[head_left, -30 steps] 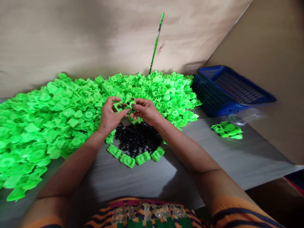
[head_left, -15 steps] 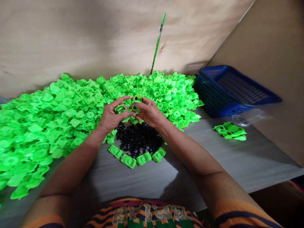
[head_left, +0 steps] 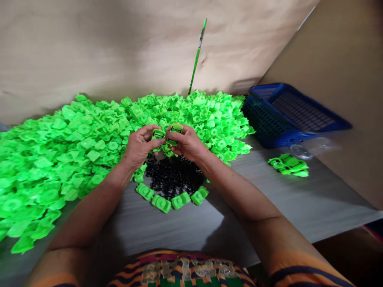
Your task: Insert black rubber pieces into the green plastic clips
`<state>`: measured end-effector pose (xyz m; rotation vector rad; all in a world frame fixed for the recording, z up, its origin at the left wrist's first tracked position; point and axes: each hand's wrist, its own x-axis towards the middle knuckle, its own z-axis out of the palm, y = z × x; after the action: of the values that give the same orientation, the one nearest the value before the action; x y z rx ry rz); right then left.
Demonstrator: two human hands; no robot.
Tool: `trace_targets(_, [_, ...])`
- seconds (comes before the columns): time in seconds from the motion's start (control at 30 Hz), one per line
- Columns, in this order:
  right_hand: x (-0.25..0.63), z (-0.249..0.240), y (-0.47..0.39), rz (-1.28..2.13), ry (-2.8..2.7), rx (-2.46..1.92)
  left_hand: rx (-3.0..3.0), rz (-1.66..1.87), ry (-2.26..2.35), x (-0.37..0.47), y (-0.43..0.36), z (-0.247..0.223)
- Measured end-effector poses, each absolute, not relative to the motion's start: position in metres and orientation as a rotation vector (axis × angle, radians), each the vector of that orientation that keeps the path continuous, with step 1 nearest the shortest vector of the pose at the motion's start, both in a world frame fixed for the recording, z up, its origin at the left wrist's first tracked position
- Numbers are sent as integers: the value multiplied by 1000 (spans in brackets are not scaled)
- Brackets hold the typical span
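Observation:
Close together above a heap of small black parts, both hands hold small green toy car bodies. My left hand pinches one green car body with a dark bar across it. In my right hand is another green car body, its open side with black bars facing me. Several green car bodies lie in a curved row along the near edge of the black heap.
A large pile of bright green parts spreads across the back and left. At the right stand a blue basket, a clear plastic piece and several green car bodies. A thin green stick rises behind the pile.
The car body in my right hand has turned so its barred side shows. The piece in my left hand has shifted slightly right, and the hands are nearer each other.

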<state>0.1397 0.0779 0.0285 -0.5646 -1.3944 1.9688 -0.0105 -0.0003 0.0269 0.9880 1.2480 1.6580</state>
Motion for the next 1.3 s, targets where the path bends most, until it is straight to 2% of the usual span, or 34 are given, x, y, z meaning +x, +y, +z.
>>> trace_targets(0.37, [137,24,79,1908,-1405,-602,897,1627,1183,-15,1,22])
trace_targets(0.9, [137,23,79,1895,-1446,-661,1000,1739,1323,-8,-2,23])
trace_targets(1.3, [136,15,82,1937,-1483,-563,1033,1776,1354,-11,-2,21])
